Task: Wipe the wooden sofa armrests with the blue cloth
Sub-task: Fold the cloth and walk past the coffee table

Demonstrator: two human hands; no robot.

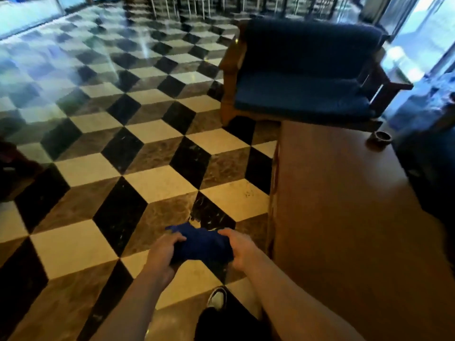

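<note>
A bunched blue cloth [200, 243] hangs above the tiled floor at the bottom centre. My left hand [161, 255] grips its left side and my right hand [240, 247] grips its right side. The wooden sofa [300, 72] with dark blue cushions stands far ahead at the upper right. Its left armrest [231, 55] is light wood; its right armrest [390, 77] is darker and partly in shadow. Both hands are well short of the sofa.
A long wooden coffee table [344, 217] runs along my right, with a small dark ashtray [381, 137] near its far end. The checkered marble floor [123, 148] spreads left. Chair legs [172, 6] stand at the far back. My shoe [218, 299] shows below.
</note>
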